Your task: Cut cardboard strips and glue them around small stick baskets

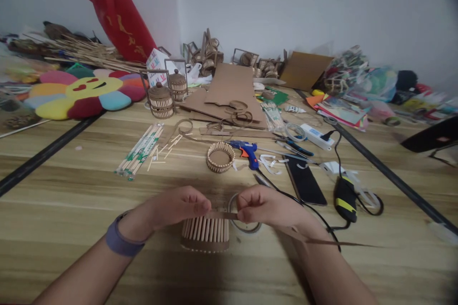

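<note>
A small basket-like piece (205, 236) of upright wooden sticks, with a brown band round its lower part, is in front of me. A thin brown strip (223, 215) runs along its upper edge. My left hand (179, 207), closed, pinches the strip at that edge. To the right, my right hand (268, 206) is closed on the same strip and holds it stretched; its long tail trails past my right wrist. A roll of tape (255, 228) lies partly behind the right hand. Beyond the hands sits a low round stick-walled tray (221, 167).
A blue glue gun (250, 152), its cord running right of my hands, lies near a phone (305, 180), pliers (300, 147) and a power strip (317, 136). Packed sticks (139, 151) lie left. Cardboard sheets (232, 90), lidded stick pots (161, 102) and a flower cushion (89, 93) are behind.
</note>
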`<act>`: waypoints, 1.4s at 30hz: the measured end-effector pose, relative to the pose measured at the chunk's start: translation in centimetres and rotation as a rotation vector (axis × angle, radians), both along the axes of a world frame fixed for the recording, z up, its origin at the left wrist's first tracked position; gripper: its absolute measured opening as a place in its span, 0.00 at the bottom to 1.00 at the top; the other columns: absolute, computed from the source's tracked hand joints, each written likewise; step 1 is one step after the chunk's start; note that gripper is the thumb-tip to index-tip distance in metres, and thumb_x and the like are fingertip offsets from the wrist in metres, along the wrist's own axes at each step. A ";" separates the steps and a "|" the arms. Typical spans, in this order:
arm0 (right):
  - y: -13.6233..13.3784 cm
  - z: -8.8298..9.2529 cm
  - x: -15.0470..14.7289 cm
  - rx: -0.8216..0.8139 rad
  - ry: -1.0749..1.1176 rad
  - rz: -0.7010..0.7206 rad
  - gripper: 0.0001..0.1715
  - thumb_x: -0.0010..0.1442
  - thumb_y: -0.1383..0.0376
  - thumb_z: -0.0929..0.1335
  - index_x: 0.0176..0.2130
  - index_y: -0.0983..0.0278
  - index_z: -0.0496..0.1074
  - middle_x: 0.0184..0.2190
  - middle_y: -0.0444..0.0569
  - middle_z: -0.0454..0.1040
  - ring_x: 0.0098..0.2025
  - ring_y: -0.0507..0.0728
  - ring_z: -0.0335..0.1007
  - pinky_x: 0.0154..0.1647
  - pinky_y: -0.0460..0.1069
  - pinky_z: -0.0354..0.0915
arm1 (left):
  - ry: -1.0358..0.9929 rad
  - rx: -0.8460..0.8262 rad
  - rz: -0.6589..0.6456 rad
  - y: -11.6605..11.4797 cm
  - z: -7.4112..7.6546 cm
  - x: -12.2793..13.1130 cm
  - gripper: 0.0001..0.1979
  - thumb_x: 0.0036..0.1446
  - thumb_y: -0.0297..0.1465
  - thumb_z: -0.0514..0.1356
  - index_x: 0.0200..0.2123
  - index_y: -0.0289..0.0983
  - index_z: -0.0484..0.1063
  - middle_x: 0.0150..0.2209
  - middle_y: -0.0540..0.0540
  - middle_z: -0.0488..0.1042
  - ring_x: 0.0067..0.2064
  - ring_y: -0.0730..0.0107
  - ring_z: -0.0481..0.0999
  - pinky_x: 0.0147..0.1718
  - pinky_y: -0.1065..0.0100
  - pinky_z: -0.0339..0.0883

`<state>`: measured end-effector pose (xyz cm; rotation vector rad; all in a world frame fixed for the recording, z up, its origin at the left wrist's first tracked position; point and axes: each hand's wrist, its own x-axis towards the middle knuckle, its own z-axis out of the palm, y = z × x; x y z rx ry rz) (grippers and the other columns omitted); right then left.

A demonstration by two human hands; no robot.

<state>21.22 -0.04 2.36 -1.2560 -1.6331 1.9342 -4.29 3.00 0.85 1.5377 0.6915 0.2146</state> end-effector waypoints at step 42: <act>0.0 -1.6 -1.3 0.082 0.681 -0.175 0.30 0.44 0.61 0.83 0.33 0.60 0.62 0.30 0.41 0.71 0.37 0.54 0.70 0.39 0.48 0.62 | -0.498 -0.101 0.016 1.1 -1.5 -1.6 0.17 0.53 0.43 0.73 0.25 0.37 0.74 0.43 0.42 0.81 0.58 0.48 0.73 0.58 0.49 0.62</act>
